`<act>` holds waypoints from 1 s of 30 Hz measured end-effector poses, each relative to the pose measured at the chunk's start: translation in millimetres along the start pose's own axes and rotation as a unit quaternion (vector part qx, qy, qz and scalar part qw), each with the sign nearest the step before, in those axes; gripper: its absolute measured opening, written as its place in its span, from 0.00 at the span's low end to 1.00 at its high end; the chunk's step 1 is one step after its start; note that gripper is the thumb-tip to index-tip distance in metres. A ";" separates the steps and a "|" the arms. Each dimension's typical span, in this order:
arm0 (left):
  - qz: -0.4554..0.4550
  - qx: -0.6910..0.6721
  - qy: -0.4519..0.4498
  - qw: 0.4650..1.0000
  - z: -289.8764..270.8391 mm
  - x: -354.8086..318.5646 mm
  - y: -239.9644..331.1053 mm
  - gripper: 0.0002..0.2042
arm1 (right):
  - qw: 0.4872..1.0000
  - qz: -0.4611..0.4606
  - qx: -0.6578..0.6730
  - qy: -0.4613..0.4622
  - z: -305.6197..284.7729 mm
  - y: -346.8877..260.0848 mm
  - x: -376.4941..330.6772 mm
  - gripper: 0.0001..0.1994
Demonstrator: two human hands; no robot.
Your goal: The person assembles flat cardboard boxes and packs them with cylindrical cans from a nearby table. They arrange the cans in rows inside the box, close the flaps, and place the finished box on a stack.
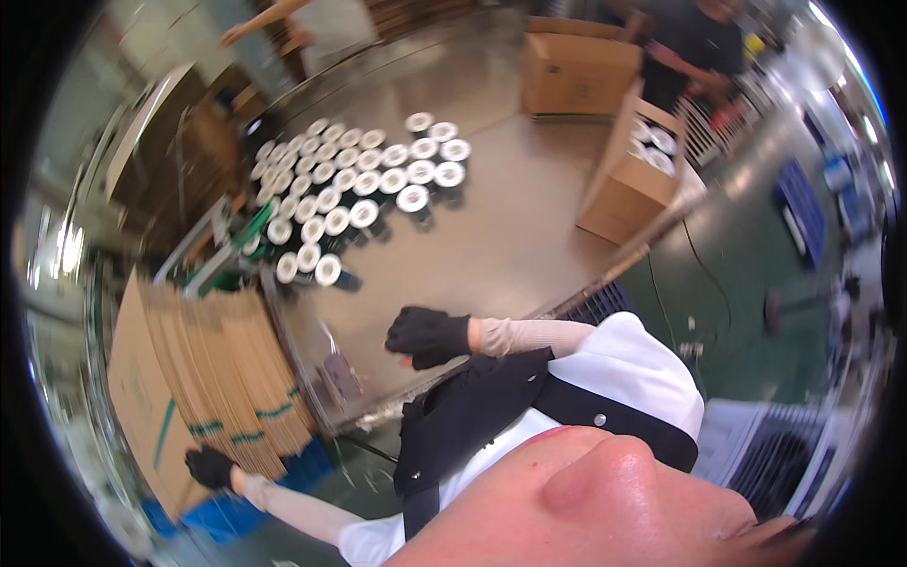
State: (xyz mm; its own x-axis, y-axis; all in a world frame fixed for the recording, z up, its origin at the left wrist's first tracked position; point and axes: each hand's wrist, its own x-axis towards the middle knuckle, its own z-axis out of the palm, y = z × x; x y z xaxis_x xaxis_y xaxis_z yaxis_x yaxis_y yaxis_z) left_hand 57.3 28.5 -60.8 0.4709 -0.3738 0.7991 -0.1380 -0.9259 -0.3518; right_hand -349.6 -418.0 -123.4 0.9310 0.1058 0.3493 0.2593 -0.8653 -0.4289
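Both hands wear black gloves over pale sleeves. Her left hand (210, 467) is down low at the stack of flattened cardboard boxes (203, 378), fingers curled onto the lower edge of the bundle, gripping it as far as I can see from this angle. The stack stands on edge just beside the tabletop (491, 246), leaning a little, and thin green straps bind it. Blue crates (227, 515) sit on the floor under and beside it.

Her right hand (427, 335) hangs over the near part of the tabletop, closed into a loose fist and holding nothing that I can make out. It is well apart from the left hand, which is off the tabletop altogether. Near the right hand, close to the tabletop's edge, lies a small grey tool-like thing (340, 373); I cannot tell what it is.

Farther back on the tabletop stands a crowd of round white-rimmed fittings (354, 184), set close together in slanting rows, faces up. To the right of them an open cardboard box (628, 180) rests tilted at the tabletop's far corner, with a few of the same fittings showing inside. Another cardboard box (578, 71) stands behind it. A person in a dark top (694, 57) works beside that box, and another person in a light top (316, 24) is at the far end of the room.
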 end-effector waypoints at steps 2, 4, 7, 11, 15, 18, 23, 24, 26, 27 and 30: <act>-0.011 0.061 -0.140 0.988 -76.2 52.9 74.7 0.13 | 0.999 -0.005 0.046 0.017 -7.2 -1.0 -9.9 0.17; -0.038 -0.167 -0.117 0.978 -104.2 96.8 108.9 0.09 | 0.987 -0.004 0.137 0.084 -14.4 -2.4 -9.5 0.21; 0.129 -0.494 0.067 0.857 -167.0 130.3 188.9 0.08 | 0.966 0.068 0.178 0.175 -52.8 -7.0 18.8 0.30; 0.371 -0.455 0.041 0.808 -318.2 93.8 303.5 0.09 | 0.890 0.062 0.098 0.441 -96.6 -13.8 52.7 0.33; 0.609 -0.553 0.093 0.561 -419.7 83.6 329.9 0.12 | 0.788 -0.075 0.484 0.372 -102.7 14.0 33.2 0.09; 0.582 -0.650 0.191 0.449 -408.0 77.5 313.4 0.15 | 0.750 0.088 0.434 0.492 -64.6 81.7 -45.4 0.07; 0.004 -0.734 0.139 0.665 -295.6 52.0 334.5 0.32 | 0.715 0.392 0.185 0.548 -35.4 62.2 -286.9 0.10; -0.073 -0.756 0.099 0.643 -252.1 42.4 321.6 0.30 | 0.678 0.316 0.305 0.589 -46.5 49.9 -294.8 0.14; -0.179 -0.830 -0.052 0.525 -115.1 -9.8 317.3 0.29 | 0.656 0.228 0.408 0.593 -53.2 34.3 -323.3 0.19; -0.232 -0.863 -0.149 0.424 -41.6 -40.6 310.7 0.30 | 0.693 0.207 0.404 0.561 -51.3 37.3 -332.0 0.19; -0.222 -0.884 -0.206 0.355 -68.7 -78.8 332.8 0.31 | 0.544 0.272 0.258 0.750 -57.6 30.2 -293.3 0.18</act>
State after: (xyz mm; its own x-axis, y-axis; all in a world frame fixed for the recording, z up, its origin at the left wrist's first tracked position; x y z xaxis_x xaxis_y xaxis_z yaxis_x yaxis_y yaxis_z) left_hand -85.6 -253.9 -207.3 0.8261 -0.4666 0.3160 -0.1297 0.3883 0.9124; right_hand -629.7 -503.3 -190.8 -0.2513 -0.9521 0.1746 0.4489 -0.2744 -0.8504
